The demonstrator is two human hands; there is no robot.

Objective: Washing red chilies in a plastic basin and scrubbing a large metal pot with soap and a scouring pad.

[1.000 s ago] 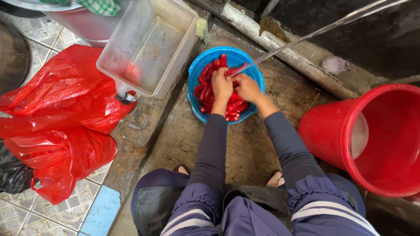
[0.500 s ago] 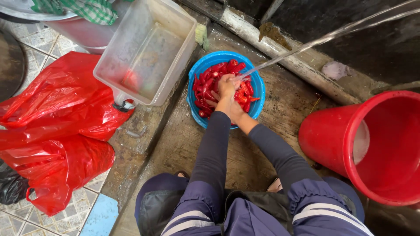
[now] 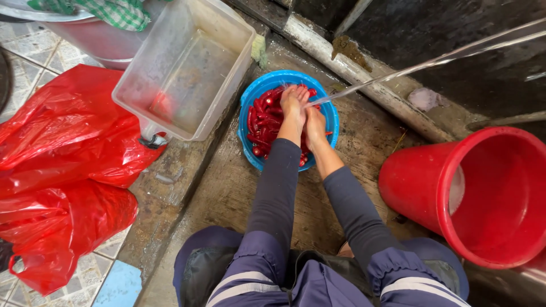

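A blue bowl (image 3: 254,99) full of red chillies (image 3: 263,122) stands on the wet concrete floor in front of me. Both my hands are over it, side by side. My left hand (image 3: 294,101) is spread flat with fingers apart, under a thin stream of water (image 3: 432,60) that comes in from the upper right. My right hand (image 3: 314,122) rests against the left wrist, fingers loosely extended, holding nothing that I can see.
A clear plastic tub (image 3: 187,68) sits on the raised kerb left of the bowl. Red plastic bags (image 3: 62,165) lie on the tiles at left. A red bucket (image 3: 483,193) stands at right. A metal basin with a checked cloth (image 3: 111,11) is at top left.
My hands have lifted off the chillies and straightened out under the water stream; the view has moved closer and shifted slightly.
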